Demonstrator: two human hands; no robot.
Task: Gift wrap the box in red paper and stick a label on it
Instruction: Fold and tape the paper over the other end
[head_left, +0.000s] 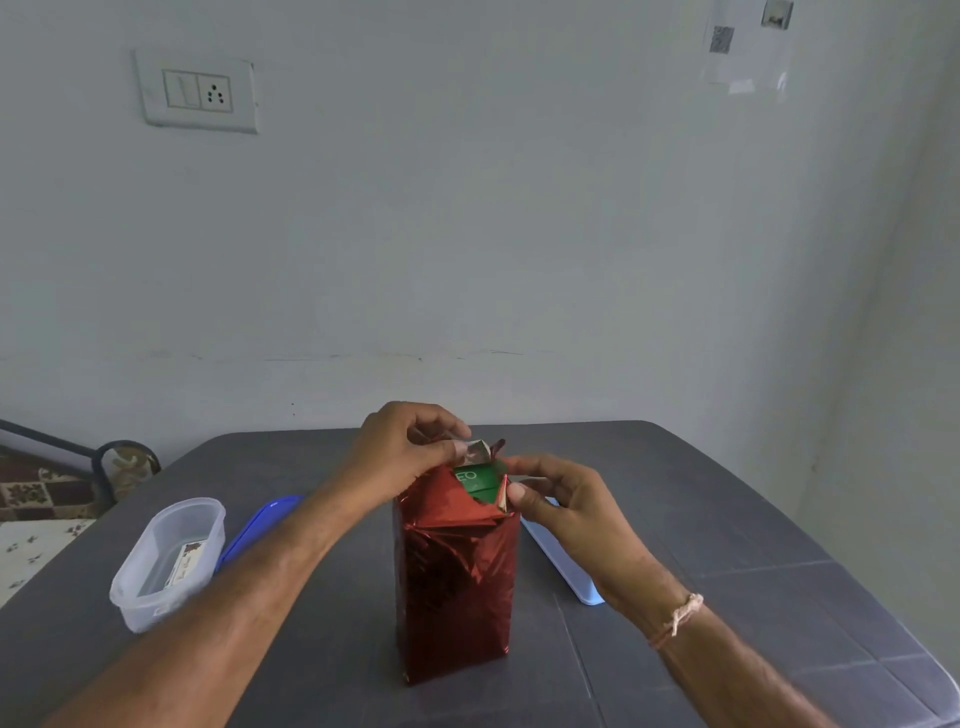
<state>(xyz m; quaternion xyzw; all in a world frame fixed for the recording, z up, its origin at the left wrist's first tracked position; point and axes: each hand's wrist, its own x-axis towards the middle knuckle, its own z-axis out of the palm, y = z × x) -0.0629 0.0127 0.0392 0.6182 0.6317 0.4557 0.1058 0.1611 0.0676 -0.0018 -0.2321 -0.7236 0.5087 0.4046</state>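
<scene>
A tall box stands upright in the middle of the dark table, wrapped in shiny red paper (454, 582). Its top end is partly uncovered, and the box's green face (475, 480) with white letters shows there. My left hand (402, 449) pinches a folded flap of the red paper at the top rear edge, its silvery inside showing. My right hand (561, 501) holds the paper flap at the top right corner between thumb and fingers. A label-like card (187, 564) lies inside a clear plastic tub.
The clear plastic tub (166, 564) sits at the left, with its blue lid (257, 527) beside it. A pale blue flat object (569, 564) lies right of the box, partly behind my right hand. The table (779, 519) backs onto a wall. A patterned bed is at far left.
</scene>
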